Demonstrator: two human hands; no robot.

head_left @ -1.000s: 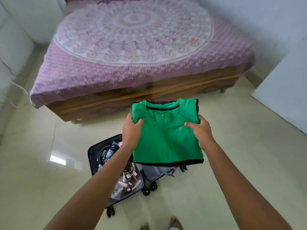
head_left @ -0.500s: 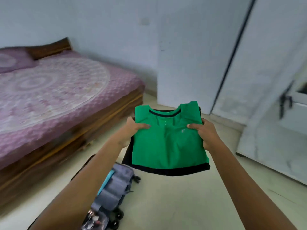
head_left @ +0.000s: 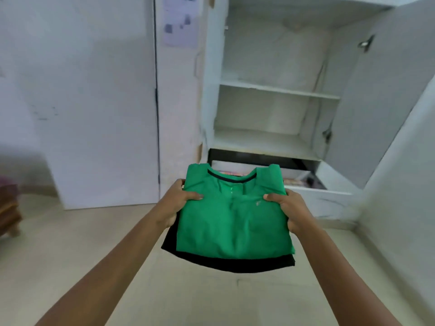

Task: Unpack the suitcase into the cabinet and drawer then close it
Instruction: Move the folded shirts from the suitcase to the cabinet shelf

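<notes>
The open cabinet [head_left: 270, 95] stands far right, its drawer [head_left: 313, 182] pulled out below the bare shelves. Near it, the folded green shirt [head_left: 235, 215] lies atop a dark garment [head_left: 211, 261], left hand [head_left: 175, 205] and right hand [head_left: 290, 211] clamped on the stack's sides. Keep the stack level, slide it flat onto a shelf.

From my feed the room is evenly and softly lit, a cool bluish daylight cast with no hard glare. I see only a faint shadow under the folded green shirt [head_left: 235, 215] on the pale floor [head_left: 70, 267]. The whole frame is smeared by motion blur, worst at the left edge, where the wall [head_left: 82, 102] turns hazy. The wide lens bends the cabinet [head_left: 270, 90] door and right edge into slanted lines, and nothing looks truly crisp
</notes>
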